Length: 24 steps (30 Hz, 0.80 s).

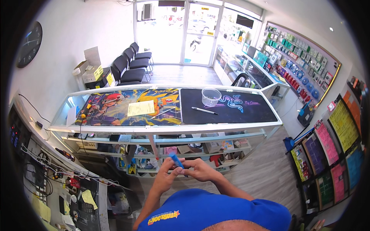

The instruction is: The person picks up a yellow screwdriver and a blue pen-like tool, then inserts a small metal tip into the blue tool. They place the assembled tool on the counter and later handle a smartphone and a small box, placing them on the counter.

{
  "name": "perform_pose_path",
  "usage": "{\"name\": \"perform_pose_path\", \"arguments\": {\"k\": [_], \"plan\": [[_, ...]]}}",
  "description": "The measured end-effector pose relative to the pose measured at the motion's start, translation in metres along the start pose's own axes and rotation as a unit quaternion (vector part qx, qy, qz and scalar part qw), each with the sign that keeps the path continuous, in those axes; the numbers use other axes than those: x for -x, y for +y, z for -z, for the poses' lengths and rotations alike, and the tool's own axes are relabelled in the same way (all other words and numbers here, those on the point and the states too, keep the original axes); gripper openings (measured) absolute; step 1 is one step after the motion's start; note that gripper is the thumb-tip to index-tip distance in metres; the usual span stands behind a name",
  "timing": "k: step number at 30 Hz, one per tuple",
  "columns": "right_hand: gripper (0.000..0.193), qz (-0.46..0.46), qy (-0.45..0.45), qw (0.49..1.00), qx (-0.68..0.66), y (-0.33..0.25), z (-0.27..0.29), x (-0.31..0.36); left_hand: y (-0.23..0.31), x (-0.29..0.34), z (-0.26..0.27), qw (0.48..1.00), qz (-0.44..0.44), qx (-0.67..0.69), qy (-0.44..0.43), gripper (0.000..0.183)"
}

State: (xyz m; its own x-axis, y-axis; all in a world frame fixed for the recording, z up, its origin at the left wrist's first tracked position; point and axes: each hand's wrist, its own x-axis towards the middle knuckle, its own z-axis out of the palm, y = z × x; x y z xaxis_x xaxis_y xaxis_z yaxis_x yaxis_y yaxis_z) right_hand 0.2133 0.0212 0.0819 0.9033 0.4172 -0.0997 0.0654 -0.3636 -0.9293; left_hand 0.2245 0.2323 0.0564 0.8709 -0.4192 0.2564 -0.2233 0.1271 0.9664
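Observation:
A short blue stick-shaped object [176, 159] is held upright and tilted in front of my chest, its exact kind too small to make out. My left hand [165, 176] is closed around its lower part. From the other side my right hand [200, 170] pinches it, the fingertips meeting those of the left. Beyond the hands stands a glass display counter [154, 129]. On its top are a colourful playmat [115, 115], a yellow paper [141, 108], a black mat [246, 115], a pen [204, 111] and a clear plastic tub [211, 97].
Several black chairs [129, 66] line the left wall near the glass door [198, 36]. At the lower left is a workbench with cables and yellow notes [88, 199]. Display racks [325, 148] and a wall of hanging goods [300, 63] stand at the right.

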Motion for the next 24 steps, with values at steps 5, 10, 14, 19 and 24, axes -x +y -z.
{"name": "perform_pose_path", "arguments": {"k": [5,10,14,19,24], "plan": [[0.025,0.057,0.146,0.966,-0.205,0.024,0.048,0.020,-0.011,-0.011,-0.002,1.000,-0.001,-0.012,-0.009,0.036],[0.026,0.215,0.391,0.823,-0.351,0.046,0.135,0.068,-0.045,-0.002,-0.003,0.997,0.073,0.004,-0.008,0.033],[0.035,0.273,0.491,0.709,-0.426,0.086,0.200,0.127,-0.061,-0.009,-0.028,0.991,0.127,0.007,-0.032,0.033],[0.037,0.287,0.517,0.642,-0.487,0.115,0.237,0.174,-0.058,-0.042,-0.088,0.991,0.117,-0.004,-0.066,0.032],[0.035,0.299,0.529,0.623,-0.492,0.130,0.248,0.203,-0.049,-0.079,-0.162,0.983,0.115,-0.027,-0.140,0.030]]}}
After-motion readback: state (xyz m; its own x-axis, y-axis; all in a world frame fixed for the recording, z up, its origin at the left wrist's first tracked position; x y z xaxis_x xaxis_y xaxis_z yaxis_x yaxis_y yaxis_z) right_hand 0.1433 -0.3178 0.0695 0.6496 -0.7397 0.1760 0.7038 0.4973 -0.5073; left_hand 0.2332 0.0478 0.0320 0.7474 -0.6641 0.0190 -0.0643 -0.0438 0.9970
